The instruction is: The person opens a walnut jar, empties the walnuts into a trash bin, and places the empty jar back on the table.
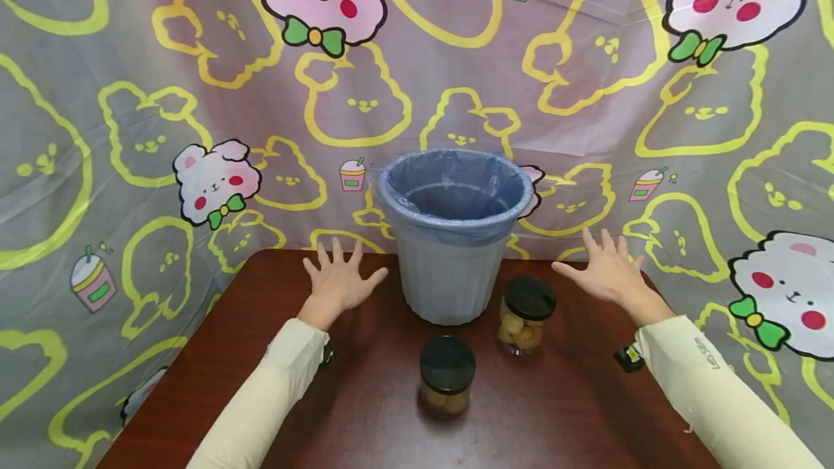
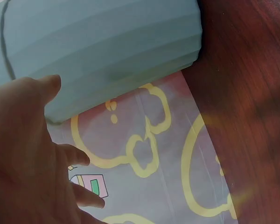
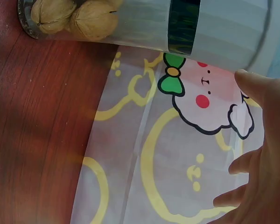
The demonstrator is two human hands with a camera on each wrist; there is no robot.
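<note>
My left hand (image 1: 337,282) is held out with spread fingers to the left of a grey-blue ribbed trash can (image 1: 449,281), holding nothing. On the other side, my right hand (image 1: 607,271) is spread the same way, also holding nothing. The can is lined with a translucent blue bag (image 1: 456,172). Between the can and my right hand stands a clear jar (image 1: 521,324) with a black lid, and walnuts (image 3: 94,19) show inside it in the right wrist view. A second black-lidded jar (image 1: 447,382) stands nearer me, with brownish contents that are hard to make out.
Everything stands on a dark red-brown wooden table (image 1: 521,418). A cartoon-printed cloth (image 1: 365,93) hangs behind the table and along both sides. The trash can is near the table's back edge.
</note>
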